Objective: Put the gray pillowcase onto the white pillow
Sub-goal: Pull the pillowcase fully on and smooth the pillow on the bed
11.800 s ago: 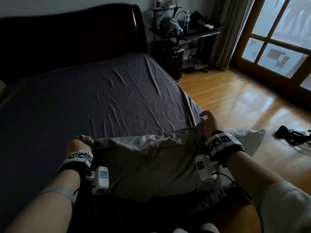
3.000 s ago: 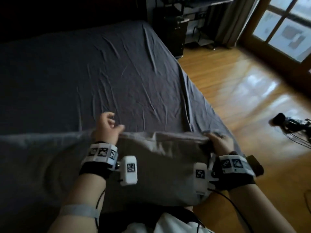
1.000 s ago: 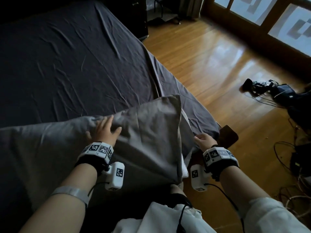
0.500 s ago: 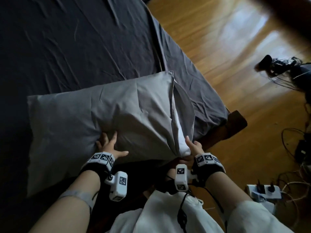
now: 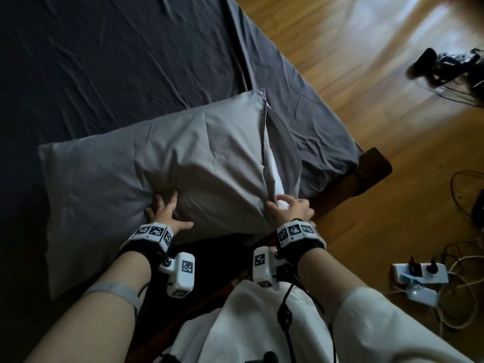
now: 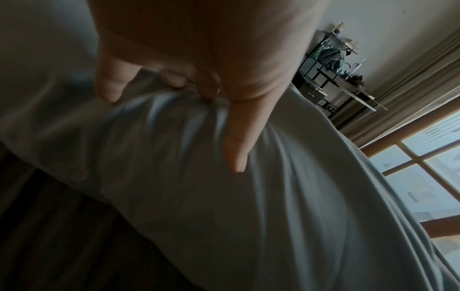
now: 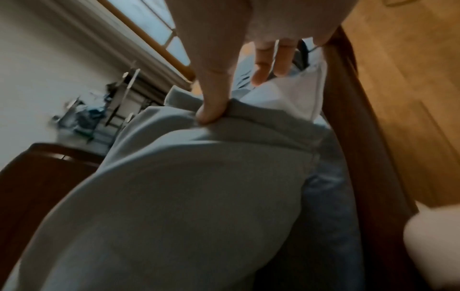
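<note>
The gray pillowcase covers most of the white pillow, which shows only as a white strip in the open end on the right. The pillow lies across the near corner of the bed. My left hand presses its spread fingers into the near side of the covered pillow; the left wrist view shows the fingers denting the gray fabric. My right hand is at the near corner of the open end. There its thumb pinches the gray hem, and the other fingers reach over the white pillow corner.
A dark gray sheet covers the bed, and the brown wooden bed frame corner sticks out beside the pillow. A power strip with cables and dark gear lie on the wooden floor. A cluttered shelf stands by the curtain.
The covered pillow has come down from tilted to lying flat on the bed corner. My left hand slid from its top to the near side. My right hand moved up onto the open end's hem.
</note>
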